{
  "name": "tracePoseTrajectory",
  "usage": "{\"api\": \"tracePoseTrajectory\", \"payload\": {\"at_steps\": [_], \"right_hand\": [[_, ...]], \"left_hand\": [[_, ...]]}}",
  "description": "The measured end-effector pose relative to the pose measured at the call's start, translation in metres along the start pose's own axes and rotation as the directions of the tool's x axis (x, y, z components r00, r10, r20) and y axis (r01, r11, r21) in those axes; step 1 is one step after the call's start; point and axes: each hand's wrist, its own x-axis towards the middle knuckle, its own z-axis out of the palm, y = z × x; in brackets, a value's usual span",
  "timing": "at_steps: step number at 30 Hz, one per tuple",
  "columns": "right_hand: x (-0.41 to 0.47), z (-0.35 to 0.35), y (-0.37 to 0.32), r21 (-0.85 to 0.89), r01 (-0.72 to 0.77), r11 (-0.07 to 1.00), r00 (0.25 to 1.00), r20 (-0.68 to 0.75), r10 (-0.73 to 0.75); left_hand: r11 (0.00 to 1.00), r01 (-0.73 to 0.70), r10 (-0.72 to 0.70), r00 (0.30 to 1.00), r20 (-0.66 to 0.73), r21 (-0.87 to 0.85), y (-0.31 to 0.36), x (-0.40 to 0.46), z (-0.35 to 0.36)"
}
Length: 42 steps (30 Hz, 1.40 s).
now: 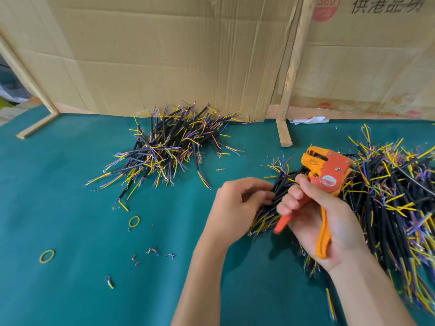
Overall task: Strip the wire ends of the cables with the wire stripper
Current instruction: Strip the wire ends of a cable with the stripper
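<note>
The left hand [235, 203] had its fingers curled round a small bundle of black cables [281, 184], pinching the jackets partway along so that the thin yellow and blue wire ends fanned out beyond the fingertips toward the back of the table. The right hand [322, 222] gripped the orange wire stripper [328, 175], with the fingers wrapped over one handle, the other handle lying in the palm, and the thumb up near the tool's body; the handles stood apart, so the tool looked unsqueezed, though whether a wire already sat in its head could not be told. The step in hand seemed to be feeding one wire end into the head, and it would go best if the left fingers singled out one conductor, held it straight and close to its tip, and kept the neighbours clear before the squeeze. Just beside the right hand lay the large unsorted heap of cables [395, 203], and well apart on the green table cover [70, 184] lay a smaller pile [164, 147], probably finished. Two yellow rubber bands [134, 221] and scraps of insulation [153, 251] lay nearer the person, with cardboard sheets [164, 55] standing behind.
</note>
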Motion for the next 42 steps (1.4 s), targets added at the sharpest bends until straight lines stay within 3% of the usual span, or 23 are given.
{"api": "tracePoseTrajectory", "payload": {"at_steps": [1, 3, 5, 7, 9, 14, 18, 24, 30, 35, 38, 42], "right_hand": [[0.002, 0.0, 0.001, 0.022, 0.005, 1.0, 1.0, 0.029, -0.006], [0.003, 0.0, 0.003, 0.025, -0.008, 1.0, 0.999, 0.053, 0.006], [0.003, 0.002, 0.005, -0.005, -0.047, 0.999, 0.995, 0.085, 0.047], [0.001, 0.004, 0.01, -0.045, -0.075, 0.996, 0.992, 0.101, 0.08], [-0.001, 0.007, 0.013, -0.095, -0.099, 0.99, 0.99, 0.092, 0.108], [-0.003, 0.012, 0.017, -0.165, -0.106, 0.981, 0.989, 0.089, 0.121], [-0.002, 0.011, 0.016, -0.162, -0.113, 0.98, 0.989, 0.074, 0.126], [-0.001, 0.011, 0.015, -0.152, -0.12, 0.981, 0.989, 0.068, 0.132], [-0.001, 0.009, 0.014, -0.142, -0.122, 0.982, 0.99, 0.054, 0.131], [-0.001, 0.009, 0.013, -0.125, -0.125, 0.984, 0.989, 0.057, 0.133], [-0.002, 0.007, 0.012, -0.119, -0.129, 0.984, 0.988, 0.069, 0.138], [-0.002, 0.007, 0.01, -0.157, -0.128, 0.979, 0.987, 0.072, 0.141]], "left_hand": [[0.999, -0.018, 0.018, 1.0, -0.011, 0.031, 0.002, 0.0, 0.002], [0.975, 0.01, 0.041, 0.973, -0.225, 0.221, -0.002, 0.002, -0.006], [0.878, 0.202, 0.007, 0.901, -0.434, 0.434, -0.012, 0.001, -0.025], [0.725, 0.385, -0.122, 0.888, -0.443, 0.571, -0.021, -0.001, -0.038], [0.642, 0.414, -0.183, 0.9, -0.396, 0.645, -0.025, -0.002, -0.037], [0.734, 0.435, -0.147, 0.852, -0.503, 0.522, -0.02, 0.001, -0.036], [0.734, 0.468, -0.127, 0.806, -0.578, 0.492, -0.02, -0.001, -0.039], [0.807, 0.552, -0.257, 0.648, -0.717, 0.21, -0.019, -0.007, -0.049], [0.765, 0.597, -0.291, 0.653, -0.699, 0.239, -0.02, -0.004, -0.049], [0.858, 0.505, -0.301, 0.645, -0.703, 0.096, -0.016, -0.004, -0.047], [0.943, 0.332, -0.249, 0.707, -0.662, 0.0, -0.014, -0.001, -0.046], [0.986, 0.165, -0.147, 0.856, -0.496, -0.008, -0.012, 0.001, -0.039]]}}
